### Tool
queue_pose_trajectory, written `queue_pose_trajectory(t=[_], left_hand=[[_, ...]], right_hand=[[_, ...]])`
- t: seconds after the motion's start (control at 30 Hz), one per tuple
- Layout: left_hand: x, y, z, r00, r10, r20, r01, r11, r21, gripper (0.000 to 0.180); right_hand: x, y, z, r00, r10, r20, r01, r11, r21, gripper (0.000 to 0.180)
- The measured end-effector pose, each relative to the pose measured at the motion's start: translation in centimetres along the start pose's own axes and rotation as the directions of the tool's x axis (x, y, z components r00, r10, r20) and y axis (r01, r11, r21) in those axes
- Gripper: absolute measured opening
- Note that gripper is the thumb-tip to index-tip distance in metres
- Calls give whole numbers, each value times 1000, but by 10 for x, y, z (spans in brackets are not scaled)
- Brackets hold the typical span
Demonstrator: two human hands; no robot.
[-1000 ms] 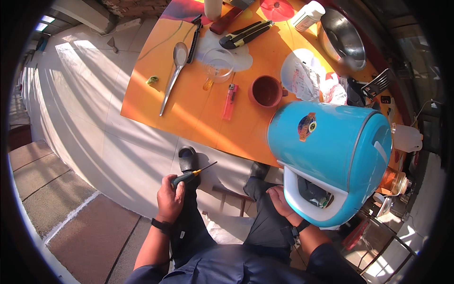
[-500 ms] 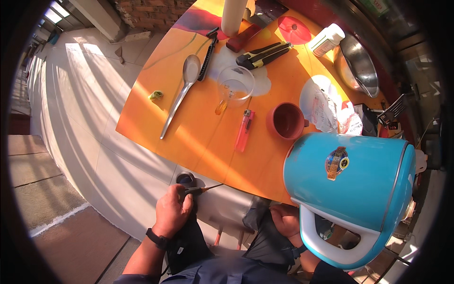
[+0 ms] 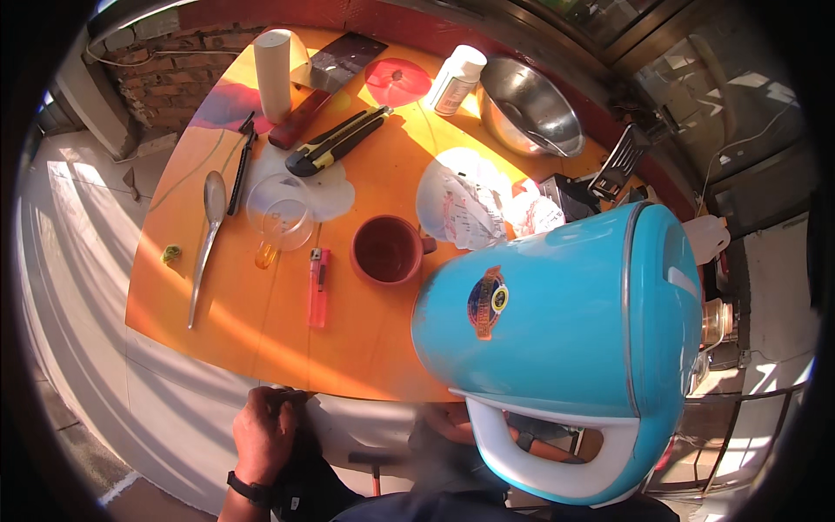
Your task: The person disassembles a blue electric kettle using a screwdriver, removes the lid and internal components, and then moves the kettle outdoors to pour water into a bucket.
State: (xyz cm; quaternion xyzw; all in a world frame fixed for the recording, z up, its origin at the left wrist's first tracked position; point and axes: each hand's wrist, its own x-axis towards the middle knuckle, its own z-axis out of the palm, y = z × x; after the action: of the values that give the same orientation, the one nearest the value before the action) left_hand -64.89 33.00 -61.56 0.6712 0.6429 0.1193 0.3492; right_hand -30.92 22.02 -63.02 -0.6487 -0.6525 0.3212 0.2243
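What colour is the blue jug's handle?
The curved handle on the big blue jug is mostly white, clearest in the head view.

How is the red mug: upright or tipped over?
Upright: the red mug has its round mouth facing up, so its inside shows.

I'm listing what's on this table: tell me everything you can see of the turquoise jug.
The turquoise jug is a large, glossy cylinder, perhaps plastic or painted metal, with a dark round badge on its side, a grey seam, a seemingly shut turquoise lid and a white loop handle toward the wearer. It seems to stand upright on the orange table; the lens makes it lean. The right hand shows beside the handle; contact is unclear. Its contents are hidden.
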Motion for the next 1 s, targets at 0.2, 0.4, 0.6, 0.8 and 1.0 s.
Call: queue_pose_trajectory(t=[0.2, 0.4, 0.6, 0.8, 1.0], left_hand=[[-11, 1, 7, 996, 64, -54, -64, 998, 7, 27], [-35, 8, 14, 985, 105, -135, -106, 994, 0, 24], [-64, 4, 17, 964, 59, -258, -98, 985, -143, 28], [-90, -1, 21, 940, -12, -342, -174, 844, -507, 25], [-141, 11, -19, 873, 36, -486, -365, 707, -605, 22]], right_hand=[[-7, 2, -2, 1000, 26, 0, -26, 1000, 1, 23], [-19, 1, -7, 998, 54, 15, -54, 998, -41, 24], [-43, 16, 1, 990, -121, -71, 100, 962, -254, 21], [-74, -30, -47, 900, -229, -371, 265, 963, 49, 24], [-53, -90, -106, 860, -198, -470, 340, 909, 240, 46]])
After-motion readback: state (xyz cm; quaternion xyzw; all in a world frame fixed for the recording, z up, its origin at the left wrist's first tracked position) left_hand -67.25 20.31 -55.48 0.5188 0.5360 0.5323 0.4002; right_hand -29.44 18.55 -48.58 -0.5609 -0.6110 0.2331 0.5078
